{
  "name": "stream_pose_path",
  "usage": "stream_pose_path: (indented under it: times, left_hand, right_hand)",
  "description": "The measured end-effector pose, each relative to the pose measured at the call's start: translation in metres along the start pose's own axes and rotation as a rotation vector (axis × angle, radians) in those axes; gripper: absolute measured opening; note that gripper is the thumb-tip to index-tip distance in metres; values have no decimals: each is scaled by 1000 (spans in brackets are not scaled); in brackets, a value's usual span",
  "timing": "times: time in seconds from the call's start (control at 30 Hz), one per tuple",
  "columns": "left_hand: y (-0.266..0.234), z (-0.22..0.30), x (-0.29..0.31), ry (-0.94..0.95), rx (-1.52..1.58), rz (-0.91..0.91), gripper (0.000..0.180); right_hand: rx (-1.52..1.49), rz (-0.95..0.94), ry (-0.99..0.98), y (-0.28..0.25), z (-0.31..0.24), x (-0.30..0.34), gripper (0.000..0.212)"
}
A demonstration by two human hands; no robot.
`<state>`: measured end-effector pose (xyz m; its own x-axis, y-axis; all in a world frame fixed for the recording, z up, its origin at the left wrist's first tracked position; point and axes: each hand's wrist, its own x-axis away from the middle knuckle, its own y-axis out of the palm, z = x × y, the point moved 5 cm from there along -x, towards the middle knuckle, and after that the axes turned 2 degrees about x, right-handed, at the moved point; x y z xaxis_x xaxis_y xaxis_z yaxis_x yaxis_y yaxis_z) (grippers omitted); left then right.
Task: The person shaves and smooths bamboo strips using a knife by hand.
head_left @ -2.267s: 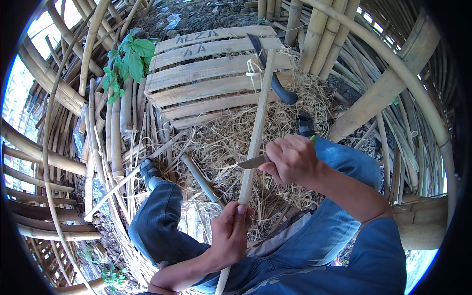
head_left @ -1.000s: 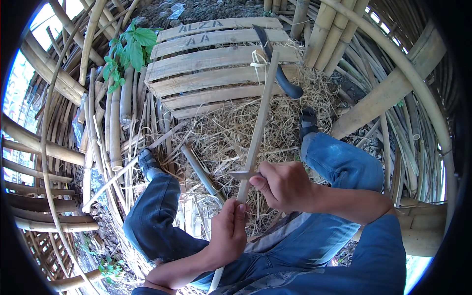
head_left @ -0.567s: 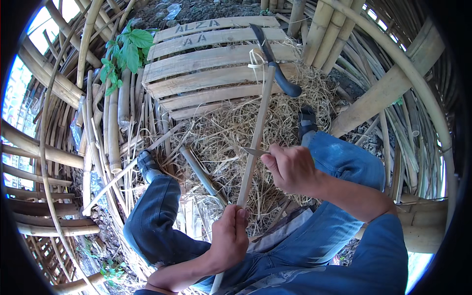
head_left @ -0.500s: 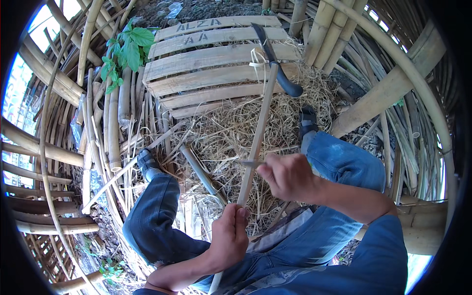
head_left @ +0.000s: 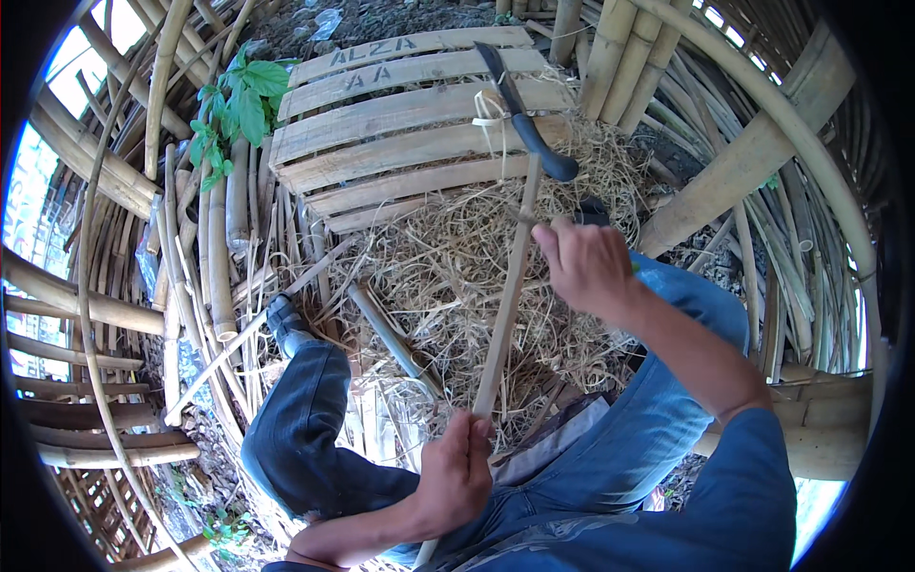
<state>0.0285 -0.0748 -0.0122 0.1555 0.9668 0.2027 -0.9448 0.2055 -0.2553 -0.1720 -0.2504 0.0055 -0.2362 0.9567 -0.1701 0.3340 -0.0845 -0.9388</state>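
Observation:
A long, pale bamboo strip slants up from my lap, away from me and slightly to the right. My left hand is closed around its lower part, and the tail end comes out below the fist. Farther up, my right hand is closed on a small knife. Its blade lies across the strip near the far end, and its handle is hidden in my fist. Just past the strip's tip, a machete with a dark, curved handle lies on the slatted wooden crate.
Curly shavings heap between my legs. A short bamboo tube lies near my left foot. Bamboo poles and a leafy green plant are at the left. A thick bamboo post slants up at the right.
My right hand has moved with the knife up and away along the strip, toward its far end. My left hand has kept its grip low on the strip.

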Motion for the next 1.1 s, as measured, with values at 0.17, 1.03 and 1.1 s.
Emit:
stream_pose_path:
  times: [0.17, 1.03, 1.1]
  left_hand:
    - [-10, 3, -6, -72, 27, 3, 14]
    - [-13, -9, -18, -139, 310, -47, 24]
    - [-13, -10, -19, -274, 489, -103, 25]
  right_hand:
    - [-29, 179, -159, -2, -14, 7, 42]
    - [-667, -35, 155, 10, 3, 21, 50]
    - [-887, -231, 196, 15, -16, 29, 48]
